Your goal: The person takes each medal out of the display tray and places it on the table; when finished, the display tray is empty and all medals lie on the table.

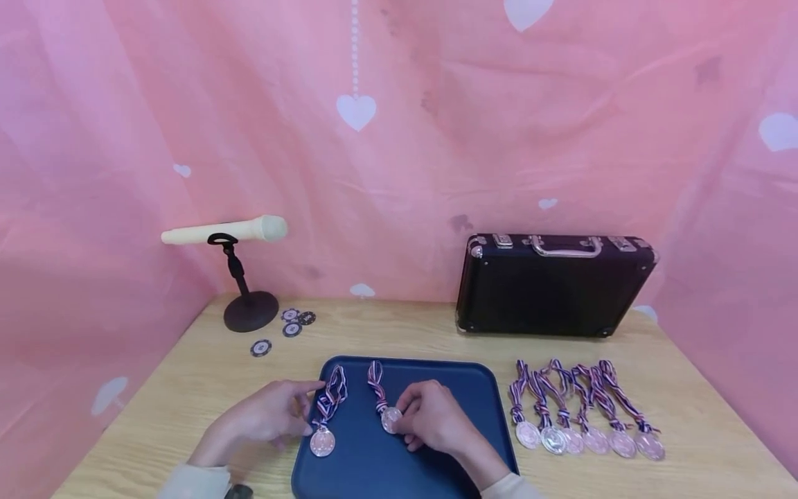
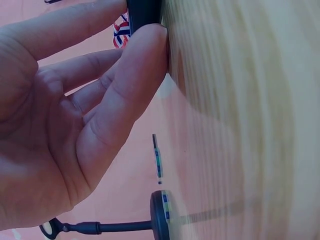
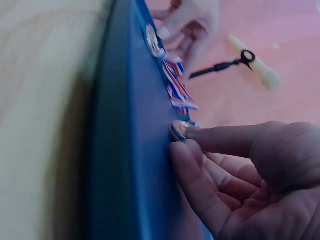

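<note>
On the blue tray lie two round medals with striped red, white and blue ribbons. My right hand pinches the rim of the right-hand medal between thumb and fingers; its ribbon stretches toward the tray's far side. In the right wrist view this medal is tilted up at the fingertips. The other medal lies near the tray's left edge, its ribbon looped above it. At that edge my left hand touches the tray's side with extended index finger and thumb.
Several ribboned medals lie in a row right of the tray. A black briefcase stands behind them. At back left, a white microphone rests on a black stand, with several poker chips beside it. A pink curtain hangs behind.
</note>
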### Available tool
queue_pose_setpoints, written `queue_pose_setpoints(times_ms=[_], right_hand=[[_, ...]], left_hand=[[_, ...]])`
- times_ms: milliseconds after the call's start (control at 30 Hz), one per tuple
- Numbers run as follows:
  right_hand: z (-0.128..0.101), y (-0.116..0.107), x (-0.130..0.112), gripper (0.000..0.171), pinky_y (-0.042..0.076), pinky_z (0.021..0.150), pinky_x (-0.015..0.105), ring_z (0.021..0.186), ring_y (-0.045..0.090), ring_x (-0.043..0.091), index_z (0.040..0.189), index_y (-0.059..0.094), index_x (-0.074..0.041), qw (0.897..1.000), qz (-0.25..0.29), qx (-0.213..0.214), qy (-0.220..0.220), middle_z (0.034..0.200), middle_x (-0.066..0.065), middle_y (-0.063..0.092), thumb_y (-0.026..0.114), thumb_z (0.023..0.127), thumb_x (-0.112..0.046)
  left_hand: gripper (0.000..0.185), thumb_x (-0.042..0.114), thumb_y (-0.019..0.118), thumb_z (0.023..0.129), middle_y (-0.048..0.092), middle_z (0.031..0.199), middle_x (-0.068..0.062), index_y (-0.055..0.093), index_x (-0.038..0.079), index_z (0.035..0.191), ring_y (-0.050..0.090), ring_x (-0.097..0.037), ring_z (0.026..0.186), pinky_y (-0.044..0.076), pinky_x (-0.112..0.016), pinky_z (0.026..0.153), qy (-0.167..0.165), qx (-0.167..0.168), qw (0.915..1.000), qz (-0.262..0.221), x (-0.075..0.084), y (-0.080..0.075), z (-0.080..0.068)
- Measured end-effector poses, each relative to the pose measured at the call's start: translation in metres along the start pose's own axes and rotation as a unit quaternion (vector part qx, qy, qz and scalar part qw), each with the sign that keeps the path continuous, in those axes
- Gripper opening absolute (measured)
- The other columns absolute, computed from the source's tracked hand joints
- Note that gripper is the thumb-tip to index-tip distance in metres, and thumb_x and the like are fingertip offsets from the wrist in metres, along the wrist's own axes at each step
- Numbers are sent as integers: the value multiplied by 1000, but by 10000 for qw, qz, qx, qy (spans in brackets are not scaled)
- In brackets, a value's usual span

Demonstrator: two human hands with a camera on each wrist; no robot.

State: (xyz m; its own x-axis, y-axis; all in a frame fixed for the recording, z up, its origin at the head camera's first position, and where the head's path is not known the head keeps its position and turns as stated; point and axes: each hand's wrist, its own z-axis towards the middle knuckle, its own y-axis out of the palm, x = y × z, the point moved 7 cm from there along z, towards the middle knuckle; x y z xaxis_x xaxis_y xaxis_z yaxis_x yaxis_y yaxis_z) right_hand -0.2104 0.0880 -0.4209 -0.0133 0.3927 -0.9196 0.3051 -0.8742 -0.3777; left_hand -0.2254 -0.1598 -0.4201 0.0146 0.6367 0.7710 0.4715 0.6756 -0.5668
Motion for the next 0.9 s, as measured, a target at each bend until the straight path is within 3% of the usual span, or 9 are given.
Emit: queue_pose_setpoints(times_ms=[267,533,900], right_hand=[[-6,-30,9,15,64,56,36,56,64,13,97,62,4,9974,666,-229,120,71,5,66,75,89,5],[-15,-63,11,21,66,61,38,61,68,16,105,57,6,9947,1011,17,167,77,6,66,73,91,3],[-33,-107,21,28,66,64,37,65,70,16,116,54,8,9931,1077,316,327,87,8,73,71,97,-2]], left_hand=[[76,-7,79,85,58,98,-9,52,5,155,62,-22,75,60,-37,54,14,-38,10000,11,3,-4,2],[76,-8,79,85,58,98,-8,53,7,155,62,-21,76,60,-36,53,-108,-34,9999,70,5,-3,6],[75,-5,80,86,58,97,-8,55,11,154,63,-21,78,59,-35,54,-440,13,9990,20,-2,-3,1]])
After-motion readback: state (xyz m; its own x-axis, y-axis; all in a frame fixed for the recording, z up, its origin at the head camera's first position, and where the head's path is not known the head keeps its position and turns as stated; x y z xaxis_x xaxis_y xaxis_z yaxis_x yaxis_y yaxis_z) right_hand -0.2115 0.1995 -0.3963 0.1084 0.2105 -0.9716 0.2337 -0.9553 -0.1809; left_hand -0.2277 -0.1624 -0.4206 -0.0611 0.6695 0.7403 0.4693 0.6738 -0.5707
